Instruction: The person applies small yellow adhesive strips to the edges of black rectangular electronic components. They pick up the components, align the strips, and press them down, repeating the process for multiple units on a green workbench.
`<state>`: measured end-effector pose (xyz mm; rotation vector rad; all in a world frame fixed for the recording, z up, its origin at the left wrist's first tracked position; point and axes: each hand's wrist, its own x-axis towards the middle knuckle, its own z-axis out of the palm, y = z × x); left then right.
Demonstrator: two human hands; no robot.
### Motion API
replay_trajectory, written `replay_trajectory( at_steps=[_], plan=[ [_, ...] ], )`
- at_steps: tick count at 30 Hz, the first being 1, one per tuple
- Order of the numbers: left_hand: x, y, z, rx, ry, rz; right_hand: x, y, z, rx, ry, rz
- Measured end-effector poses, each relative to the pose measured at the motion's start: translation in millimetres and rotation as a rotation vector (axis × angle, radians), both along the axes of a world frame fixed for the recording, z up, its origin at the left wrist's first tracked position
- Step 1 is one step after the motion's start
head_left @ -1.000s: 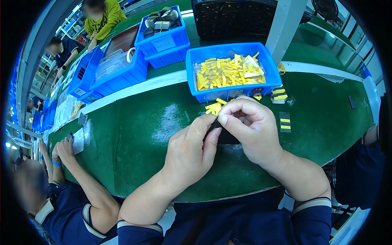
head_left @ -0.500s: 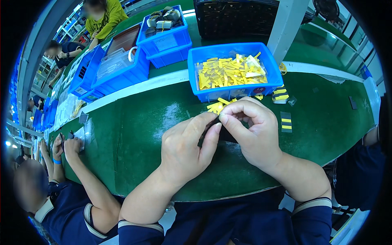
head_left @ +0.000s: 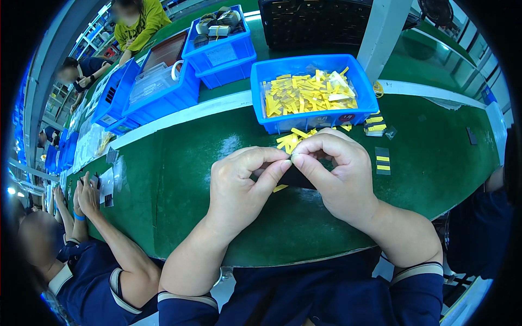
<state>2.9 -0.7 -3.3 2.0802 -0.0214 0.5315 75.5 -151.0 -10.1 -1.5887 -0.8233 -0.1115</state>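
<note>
My left hand (head_left: 239,185) and my right hand (head_left: 340,171) meet above the green table, thumb and forefinger pinched on each. Their fingertips touch, and whatever they pinch is too small and covered to make out. Between and below the fingers a black piece (head_left: 300,178) shows partly. A yellow strip (head_left: 280,188) peeks out beside my left thumb. Just beyond my fingertips lies a small pile of yellow strips (head_left: 293,139). To the right is a dark flat piece with two yellow bands (head_left: 383,161). Behind it stands a stack of similar banded pieces (head_left: 375,125).
A blue bin (head_left: 261,117) full of yellow strips stands beyond my hands, next to a white post (head_left: 378,41). More blue bins (head_left: 225,73) stand at the back left. On my left a co-worker's hands (head_left: 87,198) are over the same table (head_left: 179,195).
My left fingers have shifted slightly and the yellow strip beside the thumb has come into view. My right hand has stayed put. The co-worker's hands on the left have moved together and risen.
</note>
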Motion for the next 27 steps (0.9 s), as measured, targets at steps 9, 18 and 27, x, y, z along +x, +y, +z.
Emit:
replay_trajectory(
  at_steps=[9,18,27],
  plan=[
    [1,6,4,-0.031,0.002,-0.076,-1,-2,1,0.013,0.019,0.016],
    [3,9,-2,-0.252,0.165,-0.127,6,-7,4,0.136,0.32,0.024],
    [5,16,-2,-0.616,0.327,-0.255,4,-4,-1,0.106,0.282,0.017]
  ],
)
